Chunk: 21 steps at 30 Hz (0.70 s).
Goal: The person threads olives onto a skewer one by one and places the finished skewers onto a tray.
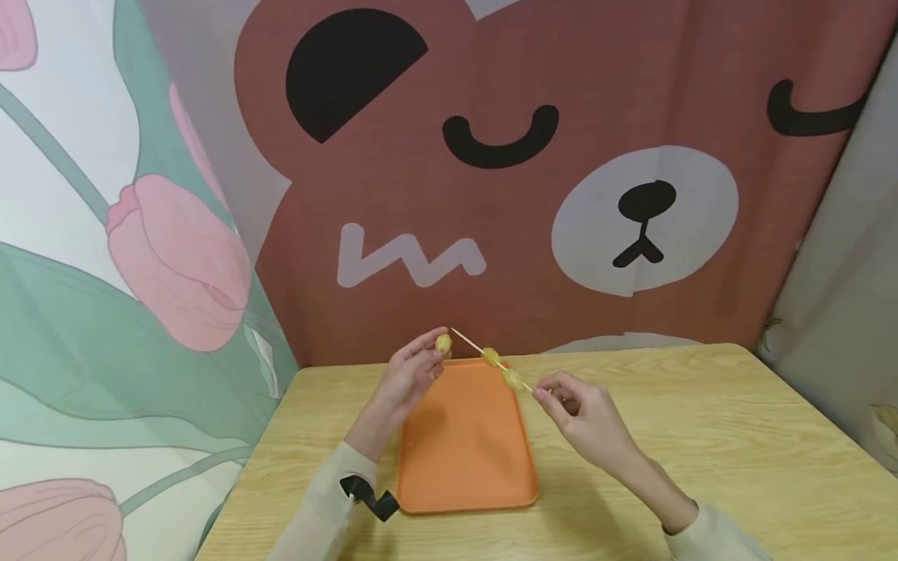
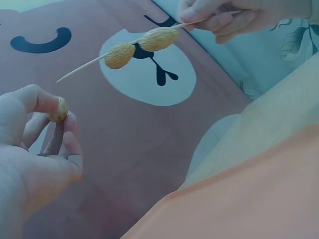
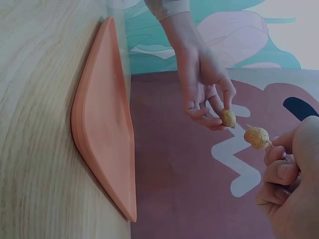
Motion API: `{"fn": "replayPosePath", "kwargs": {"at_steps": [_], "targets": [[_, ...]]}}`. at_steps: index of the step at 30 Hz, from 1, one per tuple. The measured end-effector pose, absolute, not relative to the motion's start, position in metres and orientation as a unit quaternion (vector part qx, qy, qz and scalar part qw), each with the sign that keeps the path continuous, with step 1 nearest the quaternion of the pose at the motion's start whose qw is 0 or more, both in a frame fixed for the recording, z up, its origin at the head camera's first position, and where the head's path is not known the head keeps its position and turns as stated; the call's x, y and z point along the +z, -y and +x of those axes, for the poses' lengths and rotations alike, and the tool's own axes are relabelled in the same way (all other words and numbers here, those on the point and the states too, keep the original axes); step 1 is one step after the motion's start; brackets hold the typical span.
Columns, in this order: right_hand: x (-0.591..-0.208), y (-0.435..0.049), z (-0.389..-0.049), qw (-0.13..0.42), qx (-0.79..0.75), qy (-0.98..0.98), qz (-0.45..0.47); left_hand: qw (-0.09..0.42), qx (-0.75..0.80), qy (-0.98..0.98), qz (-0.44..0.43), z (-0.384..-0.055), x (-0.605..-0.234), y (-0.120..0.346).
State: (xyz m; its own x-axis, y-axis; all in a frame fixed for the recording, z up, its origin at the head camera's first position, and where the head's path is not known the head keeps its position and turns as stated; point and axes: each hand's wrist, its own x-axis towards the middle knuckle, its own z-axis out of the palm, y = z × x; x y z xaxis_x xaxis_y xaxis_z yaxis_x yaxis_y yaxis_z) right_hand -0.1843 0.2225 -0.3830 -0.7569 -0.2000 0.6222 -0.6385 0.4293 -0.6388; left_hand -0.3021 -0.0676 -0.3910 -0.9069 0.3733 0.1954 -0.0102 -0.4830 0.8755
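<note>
Bear backdrop (image 1: 519,202), two skewered pieces (image 2: 159,39), right-wrist view showing one

Left hand (image 2: 37,159) pinches yellow lump (image 2: 61,110); right hand (image 2: 239,19) grips skewer (image 2: 82,68).

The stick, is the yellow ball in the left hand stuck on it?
No, the left hand pinches the yellow ball apart from the stick.

Wooden skewer (image 2: 84,67), rough lumps (image 2: 159,40), smooth tray (image 1: 466,444)
</note>
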Motion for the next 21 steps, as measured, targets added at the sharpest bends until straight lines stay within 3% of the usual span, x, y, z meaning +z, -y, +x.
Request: {"fn": "replayPosePath", "kwargs": {"at_steps": [11, 21], "targets": [[-0.387, -0.217, -0.185, 0.264, 0.46, 0.79, 0.307, 0.137, 0.845, -0.473, 0.211, -0.304, -0.38, 0.08], [-0.388, -0.214, -0.183, 0.25, 0.466, 0.79, 0.308, 0.129, 0.86, -0.454, 0.195, -0.302, -0.379, 0.081]]}}
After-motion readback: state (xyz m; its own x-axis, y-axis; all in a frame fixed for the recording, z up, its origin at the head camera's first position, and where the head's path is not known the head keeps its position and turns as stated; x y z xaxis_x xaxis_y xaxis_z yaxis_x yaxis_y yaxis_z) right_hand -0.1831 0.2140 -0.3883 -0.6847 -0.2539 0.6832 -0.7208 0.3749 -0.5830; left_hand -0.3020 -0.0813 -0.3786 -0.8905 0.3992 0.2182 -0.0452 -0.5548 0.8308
